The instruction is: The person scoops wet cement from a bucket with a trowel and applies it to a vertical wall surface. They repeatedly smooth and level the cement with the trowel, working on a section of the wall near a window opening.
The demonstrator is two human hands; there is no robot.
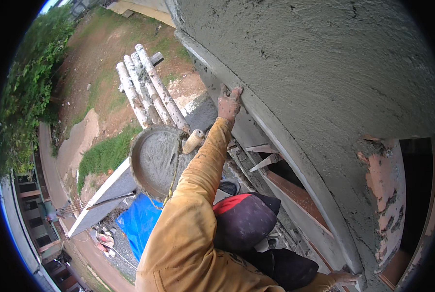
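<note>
Plastered wall (324,63) is filling upper right; long grey strip (286,141) is running along its edge. Left hand (230,105) is grasping the strip; right hand (343,277) is lying by its lower end, grip unclear near the rim.

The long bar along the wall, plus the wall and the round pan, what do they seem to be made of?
Long bar: perhaps metal or wood; its smooth, pale, smeared face leaves it open. Wall: seemingly cement plaster, matt grey with streaks. Round pan: possibly rubber or plastic; grey residue hides its surface.
</note>
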